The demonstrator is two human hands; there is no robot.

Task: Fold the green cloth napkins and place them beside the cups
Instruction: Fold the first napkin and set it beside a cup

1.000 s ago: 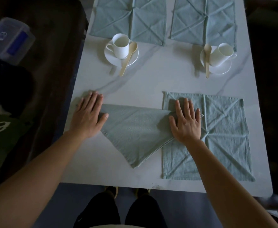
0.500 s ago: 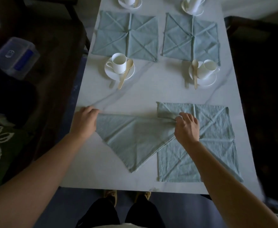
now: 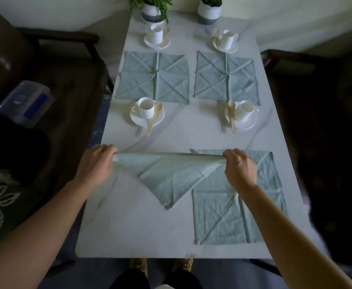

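Flat napkin lies at the tabletop's near right corner. The triangle napkin overlaps its left side, tip toward the near edge. Left hand and right hand each pinch one end of the long fold. Best to keep that edge taut and level and match the corners. Cup is beyond.

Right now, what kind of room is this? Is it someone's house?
Most likely a dining room in a home. A long table is set with cups on saucers and green napkins, and two potted plants stand at its far end.
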